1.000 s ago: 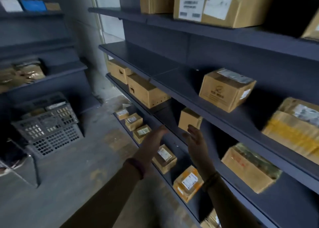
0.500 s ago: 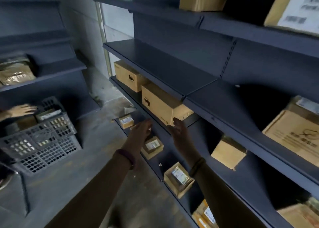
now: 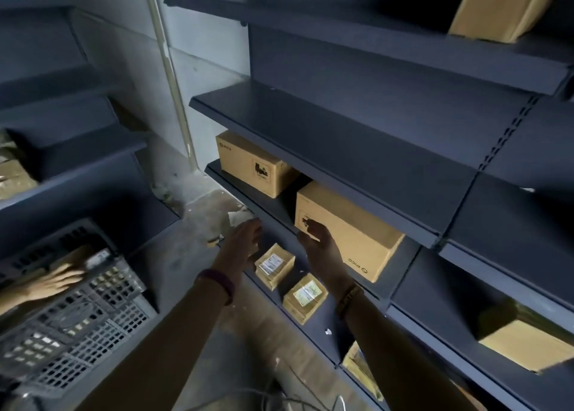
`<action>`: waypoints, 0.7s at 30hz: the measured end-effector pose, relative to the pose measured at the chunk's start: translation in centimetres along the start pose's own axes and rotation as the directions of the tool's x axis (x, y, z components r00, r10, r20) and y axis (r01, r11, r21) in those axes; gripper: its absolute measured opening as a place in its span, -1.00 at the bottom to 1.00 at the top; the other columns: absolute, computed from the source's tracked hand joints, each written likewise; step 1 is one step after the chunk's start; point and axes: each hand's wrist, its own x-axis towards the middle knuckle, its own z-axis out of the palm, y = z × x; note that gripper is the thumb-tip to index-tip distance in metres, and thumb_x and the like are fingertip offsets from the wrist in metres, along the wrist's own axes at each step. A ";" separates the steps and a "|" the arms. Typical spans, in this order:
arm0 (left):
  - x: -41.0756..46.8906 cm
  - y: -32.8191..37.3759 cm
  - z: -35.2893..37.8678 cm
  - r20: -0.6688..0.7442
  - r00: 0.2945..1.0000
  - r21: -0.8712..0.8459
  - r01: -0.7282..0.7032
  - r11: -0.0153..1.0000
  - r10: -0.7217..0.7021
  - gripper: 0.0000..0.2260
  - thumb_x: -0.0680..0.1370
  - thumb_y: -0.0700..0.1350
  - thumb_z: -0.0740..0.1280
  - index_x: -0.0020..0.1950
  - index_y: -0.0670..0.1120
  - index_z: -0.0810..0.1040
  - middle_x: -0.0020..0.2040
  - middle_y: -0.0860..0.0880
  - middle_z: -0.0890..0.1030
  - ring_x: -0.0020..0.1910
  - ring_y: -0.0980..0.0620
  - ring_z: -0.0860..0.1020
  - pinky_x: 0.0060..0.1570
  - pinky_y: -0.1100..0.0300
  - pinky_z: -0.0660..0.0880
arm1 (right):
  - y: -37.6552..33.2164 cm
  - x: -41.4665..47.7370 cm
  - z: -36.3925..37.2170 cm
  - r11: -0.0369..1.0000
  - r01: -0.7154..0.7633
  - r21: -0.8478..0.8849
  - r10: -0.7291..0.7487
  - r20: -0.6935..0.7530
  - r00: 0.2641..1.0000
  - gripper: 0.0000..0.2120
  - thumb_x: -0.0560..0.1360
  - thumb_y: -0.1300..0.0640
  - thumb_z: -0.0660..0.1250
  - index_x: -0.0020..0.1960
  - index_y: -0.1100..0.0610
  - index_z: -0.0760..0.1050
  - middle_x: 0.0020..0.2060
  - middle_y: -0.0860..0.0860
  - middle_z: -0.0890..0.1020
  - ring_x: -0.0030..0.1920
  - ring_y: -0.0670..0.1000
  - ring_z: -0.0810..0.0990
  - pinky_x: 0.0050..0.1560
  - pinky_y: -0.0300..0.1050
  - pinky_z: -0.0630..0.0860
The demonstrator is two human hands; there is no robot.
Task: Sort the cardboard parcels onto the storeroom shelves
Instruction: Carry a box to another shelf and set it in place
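Head view: right hand [image 3: 316,242] touches the near corner of the large parcel [image 3: 348,233] on the middle shelf [image 3: 248,193], fingers loosely curled, not clamped. Left hand [image 3: 242,239] hovers beside it, fingers apart, holding nothing. Risk: a one-sided pull may twist the parcel off the shelf lip onto the small parcels [image 3: 275,264] below.

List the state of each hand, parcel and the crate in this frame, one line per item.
Left hand: open, holding nothing, in front of the shelf edge.
Right hand: fingers at the near box's left end; grip unclear.
Near Pico box: closed, on the shelf.
Far Pico box: closed, on the same shelf.
Two small labelled parcels: sealed, on the lower shelf.
Grey crate: on the floor, another person's hand inside.
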 end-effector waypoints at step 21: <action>37.0 8.6 -13.1 -0.052 0.989 0.181 0.147 0.972 -0.140 -0.81 0.59 -0.08 0.18 -0.22 0.02 0.43 -0.22 0.07 0.44 -0.26 0.13 0.38 -0.28 0.18 0.32 | 0.2 30.0 16.0 0.969 -0.246 -0.016 0.241 -0.150 0.959 -0.49 0.61 0.08 0.24 0.48 0.24 0.22 0.38 0.21 0.42 0.36 0.15 0.42 0.26 0.00 0.44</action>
